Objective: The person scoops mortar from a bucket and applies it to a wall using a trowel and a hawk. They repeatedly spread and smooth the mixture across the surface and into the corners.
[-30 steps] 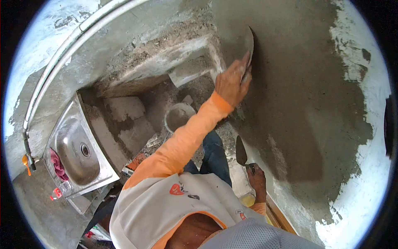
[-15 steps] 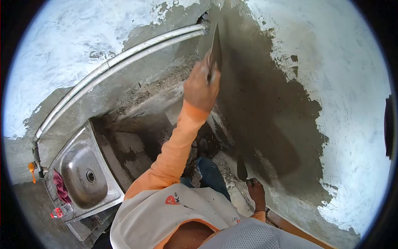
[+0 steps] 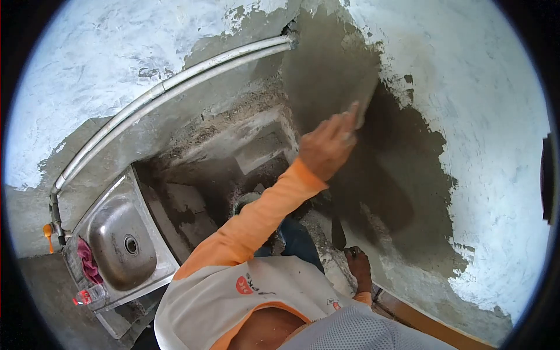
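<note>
My left hand [image 3: 329,143], at the end of an orange sleeve, is closed round a flat trowel [image 3: 367,102]. The trowel's blade lies edge-on to my view, at the dark grey mortar [image 3: 402,157] on the right-hand wall. Lower down, my right hand [image 3: 359,267] is closed on the handle of a pointed trowel [image 3: 338,234], whose blade points up and away from me beside the foot of that wall.
A steel sink [image 3: 123,245] with a red cloth [image 3: 87,261] and a bottle [image 3: 86,296] stands at the left. White pipes [image 3: 163,87] run along the left wall above an orange spoon [image 3: 48,231]. Rubble and a recess lie below the corner.
My left hand has moved right and slightly down with the flat trowel, away from the corner and across the mortar. My right hand has barely moved.
</note>
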Available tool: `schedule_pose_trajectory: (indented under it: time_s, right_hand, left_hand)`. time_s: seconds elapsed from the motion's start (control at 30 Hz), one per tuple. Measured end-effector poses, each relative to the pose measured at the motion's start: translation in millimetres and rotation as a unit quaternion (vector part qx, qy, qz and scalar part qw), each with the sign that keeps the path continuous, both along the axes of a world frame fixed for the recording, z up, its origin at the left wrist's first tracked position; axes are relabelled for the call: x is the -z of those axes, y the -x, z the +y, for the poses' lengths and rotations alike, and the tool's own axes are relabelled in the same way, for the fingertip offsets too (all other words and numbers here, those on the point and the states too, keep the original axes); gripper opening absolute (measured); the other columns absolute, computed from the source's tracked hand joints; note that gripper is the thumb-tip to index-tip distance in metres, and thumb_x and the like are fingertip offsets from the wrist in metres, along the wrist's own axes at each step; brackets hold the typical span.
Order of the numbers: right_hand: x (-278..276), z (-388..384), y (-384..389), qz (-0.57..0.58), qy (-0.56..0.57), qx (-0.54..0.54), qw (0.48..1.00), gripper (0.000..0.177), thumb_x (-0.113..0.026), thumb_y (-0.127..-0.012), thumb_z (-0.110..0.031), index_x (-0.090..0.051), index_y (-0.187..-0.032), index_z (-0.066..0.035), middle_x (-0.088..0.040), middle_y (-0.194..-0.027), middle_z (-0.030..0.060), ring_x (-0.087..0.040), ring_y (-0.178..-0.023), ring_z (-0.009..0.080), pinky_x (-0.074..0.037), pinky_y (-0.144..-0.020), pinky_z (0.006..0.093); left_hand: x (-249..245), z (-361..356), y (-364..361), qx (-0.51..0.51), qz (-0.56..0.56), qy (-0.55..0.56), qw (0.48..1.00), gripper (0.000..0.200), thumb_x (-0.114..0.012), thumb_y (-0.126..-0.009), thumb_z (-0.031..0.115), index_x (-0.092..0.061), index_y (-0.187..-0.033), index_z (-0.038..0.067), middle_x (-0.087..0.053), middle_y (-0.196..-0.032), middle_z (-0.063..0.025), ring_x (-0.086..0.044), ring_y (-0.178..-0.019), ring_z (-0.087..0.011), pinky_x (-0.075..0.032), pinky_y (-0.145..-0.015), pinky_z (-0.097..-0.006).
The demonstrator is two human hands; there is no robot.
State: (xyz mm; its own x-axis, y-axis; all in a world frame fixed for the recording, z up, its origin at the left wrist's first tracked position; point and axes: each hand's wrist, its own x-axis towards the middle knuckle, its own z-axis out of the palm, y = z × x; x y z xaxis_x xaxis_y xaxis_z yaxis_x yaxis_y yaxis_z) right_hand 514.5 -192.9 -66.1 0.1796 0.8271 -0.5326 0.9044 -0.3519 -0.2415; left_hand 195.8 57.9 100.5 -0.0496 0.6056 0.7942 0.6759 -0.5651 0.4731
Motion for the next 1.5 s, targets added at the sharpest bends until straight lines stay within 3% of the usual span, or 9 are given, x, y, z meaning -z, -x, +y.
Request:
schedule_pose_trajectory:
  time_s: [0.1,0.27,0.63,0.73,0.87,1.07,1.23,1.33,1.5]
  right_hand:
    - [-13,10,5,0.004,-0.007,0.000,1.000,0.036,-0.061,-0.096,-0.037,-0.064,-0.117,-0.007,-0.071,-0.108,0.0216,-0.067,-0.103,0.0402,-0.052,-0.088,0.0492]
    - [-12,10,5,0.010,-0.016,0.011,1.000,0.035,-0.062,-0.096,-0.037,-0.065,-0.116,-0.008,-0.070,-0.107,0.0227,-0.067,-0.102,0.0410,-0.052,-0.087,0.0495]
    - [14,5,0,-0.009,-0.016,0.001,1.000,0.036,-0.061,-0.097,-0.037,-0.064,-0.115,-0.006,-0.071,-0.101,0.0239,-0.067,-0.099,0.0441,-0.052,-0.085,0.0505]
    - [6,11,6,-0.013,-0.059,-0.019,0.998,0.035,-0.062,-0.097,-0.036,-0.065,-0.113,-0.005,-0.071,-0.100,0.0233,-0.068,-0.098,0.0444,-0.052,-0.084,0.0502]
    - [-9,12,16,0.018,-0.072,-0.001,0.997,0.035,-0.063,-0.096,-0.035,-0.065,-0.111,-0.004,-0.070,-0.098,0.0245,-0.067,-0.096,0.0447,-0.052,-0.084,0.0497]
    - [-3,-10,9,-0.001,-0.058,0.004,0.998,0.033,-0.063,-0.096,-0.033,-0.064,-0.111,-0.003,-0.068,-0.093,0.0276,-0.067,-0.092,0.0453,-0.051,-0.082,0.0496]
    - [26,-21,-7,0.017,-0.061,0.010,0.998,0.034,-0.063,-0.096,-0.033,-0.064,-0.111,-0.003,-0.069,-0.090,0.0268,-0.067,-0.091,0.0453,-0.051,-0.081,0.0493]
    - [-2,-12,10,0.006,-0.060,0.022,0.998,0.033,-0.062,-0.097,-0.033,-0.064,-0.111,-0.002,-0.069,-0.088,0.0255,-0.068,-0.086,0.0426,-0.051,-0.078,0.0487]
    - [25,-18,-12,0.023,-0.069,0.004,0.997,0.031,-0.063,-0.097,-0.030,-0.064,-0.111,-0.003,-0.068,-0.085,0.0221,-0.068,-0.078,0.0356,-0.051,-0.074,0.0456]
  left_hand:
    - [10,19,43,-0.071,-0.045,-0.031,0.996,0.055,-0.067,-0.088,0.013,-0.057,-0.141,0.006,-0.062,-0.093,-0.0092,-0.066,-0.072,-0.0278,-0.055,-0.058,-0.0363]
    - [8,122,74,-0.107,-0.044,-0.100,0.988,0.047,-0.065,-0.091,0.016,-0.059,-0.136,0.006,-0.064,-0.095,-0.0131,-0.066,-0.076,-0.0344,-0.055,-0.064,-0.0436]
    - [-15,3,27,0.114,0.008,0.025,0.993,0.059,-0.073,-0.082,0.006,-0.061,-0.139,0.013,-0.065,-0.090,-0.0095,-0.067,-0.073,-0.0300,-0.055,-0.061,-0.0386]
    - [-14,2,43,0.046,-0.008,0.003,0.999,0.058,-0.073,-0.083,0.007,-0.059,-0.140,0.013,-0.065,-0.093,-0.0090,-0.068,-0.076,-0.0278,-0.055,-0.062,-0.0378]
    - [-3,76,77,-0.122,-0.075,-0.029,0.989,0.050,-0.070,-0.086,0.010,-0.061,-0.135,0.010,-0.066,-0.096,-0.0124,-0.068,-0.081,-0.0337,-0.056,-0.065,-0.0411]
    - [5,106,37,-0.037,-0.029,0.016,0.999,0.049,-0.066,-0.089,0.017,-0.059,-0.136,0.005,-0.065,-0.096,-0.0123,-0.066,-0.077,-0.0356,-0.056,-0.065,-0.0436]
    - [15,-1,-6,0.082,0.039,-0.054,0.994,0.064,-0.073,-0.082,0.012,-0.056,-0.144,0.012,-0.066,-0.091,-0.0051,-0.065,-0.068,-0.0226,-0.055,-0.056,-0.0345]
    - [25,-39,2,0.137,0.048,-0.041,0.988,0.067,-0.076,-0.077,0.010,-0.059,-0.142,0.011,-0.066,-0.089,-0.0035,-0.065,-0.068,-0.0203,-0.055,-0.056,-0.0324]
    - [32,19,52,-0.016,-0.087,-0.014,0.996,0.041,-0.071,-0.088,0.006,-0.066,-0.129,0.004,-0.069,-0.096,-0.0162,-0.067,-0.075,-0.0327,-0.055,-0.066,-0.0394]
